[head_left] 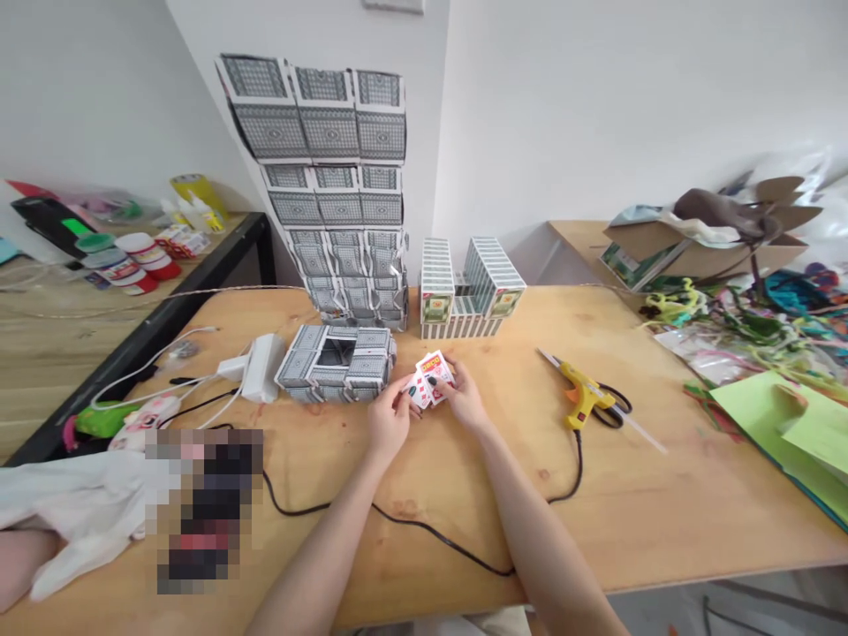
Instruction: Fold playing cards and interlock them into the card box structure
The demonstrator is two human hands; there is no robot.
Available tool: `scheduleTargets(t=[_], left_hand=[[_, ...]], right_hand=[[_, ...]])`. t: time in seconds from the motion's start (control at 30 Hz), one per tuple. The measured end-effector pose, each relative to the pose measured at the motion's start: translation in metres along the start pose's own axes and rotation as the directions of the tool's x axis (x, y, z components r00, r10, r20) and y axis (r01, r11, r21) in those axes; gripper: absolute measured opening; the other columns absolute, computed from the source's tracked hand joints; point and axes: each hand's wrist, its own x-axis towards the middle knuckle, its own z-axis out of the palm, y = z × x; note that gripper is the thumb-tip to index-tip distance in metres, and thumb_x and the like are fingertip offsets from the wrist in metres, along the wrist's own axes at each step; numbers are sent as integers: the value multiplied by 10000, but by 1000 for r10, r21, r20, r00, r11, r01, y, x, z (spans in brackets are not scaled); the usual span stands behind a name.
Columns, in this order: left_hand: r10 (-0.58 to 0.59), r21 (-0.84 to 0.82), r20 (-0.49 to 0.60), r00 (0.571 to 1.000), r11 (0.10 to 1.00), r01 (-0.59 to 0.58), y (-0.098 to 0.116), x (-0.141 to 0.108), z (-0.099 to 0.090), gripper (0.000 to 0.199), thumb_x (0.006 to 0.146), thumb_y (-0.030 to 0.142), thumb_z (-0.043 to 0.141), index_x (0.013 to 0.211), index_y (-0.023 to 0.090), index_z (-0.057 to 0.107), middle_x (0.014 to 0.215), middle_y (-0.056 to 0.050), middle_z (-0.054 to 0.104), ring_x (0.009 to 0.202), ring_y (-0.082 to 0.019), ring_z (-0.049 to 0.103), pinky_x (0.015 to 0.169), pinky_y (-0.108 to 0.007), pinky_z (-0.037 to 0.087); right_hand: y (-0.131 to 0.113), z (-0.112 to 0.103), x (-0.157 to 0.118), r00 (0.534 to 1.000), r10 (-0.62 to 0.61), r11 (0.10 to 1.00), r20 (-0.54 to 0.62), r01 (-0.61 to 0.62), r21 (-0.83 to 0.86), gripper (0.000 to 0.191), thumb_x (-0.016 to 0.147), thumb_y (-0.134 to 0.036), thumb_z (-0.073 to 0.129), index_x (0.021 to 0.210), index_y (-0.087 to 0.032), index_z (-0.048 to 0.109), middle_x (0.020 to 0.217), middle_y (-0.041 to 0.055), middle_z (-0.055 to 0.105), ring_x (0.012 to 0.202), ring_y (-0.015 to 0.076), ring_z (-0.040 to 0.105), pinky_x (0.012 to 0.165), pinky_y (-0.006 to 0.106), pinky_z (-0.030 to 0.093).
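Left arm: our left forearm comes up from the bottom edge, slanting rightward and away from us, over the black cord (437,533).
Left hand: we see the left hand (390,408) with its knuckles bent, thumb on top, pinching the near left edge of the cards.
Right arm: our right forearm leans inward from the lower right, so both wrists converge near the middle of the table (636,521).
Right hand: the right hand (465,395) grips the other side, thumb laid across the printed faces; we cannot tell how the fingers underneath are placed.
Playing cards: we hold the playing cards (432,364) slightly fanned, faces up, between both hands, just right of the hollow card block (303,360).
Behind the hands: we have the tall card tower (331,137) at the left and the stacked card boxes (500,269) at the right.
Right of the hands: the yellow glue gun (584,393) lies well apart from our fingers, with scissors (624,404) touching or close beside it.
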Motion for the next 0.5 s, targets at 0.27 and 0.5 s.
scheduleTargets(t=[0.27, 0.5], left_hand=[[-18, 13, 70, 997, 1000, 17, -5, -1, -9, 285, 817, 268, 447, 1041, 177, 597, 735, -17, 625, 463, -68, 523, 451, -196, 435], [-275, -102, 204, 940, 949, 299, -4, 4, -4, 225, 773, 358, 498, 818, 145, 553, 517, 20, 571, 388, -117, 536, 383, -221, 417]], right_hand=[[1, -2, -4, 996, 86, 988, 30, -81, -131, 345, 593, -398, 714, 755, -188, 493, 625, -27, 599, 511, 136, 565, 483, 275, 488], [11, 3, 0, 995, 57, 998, 87, -54, -36, 351, 671, -489, 632, 828, -200, 510, 708, -23, 600, 599, 122, 563, 587, 263, 475]])
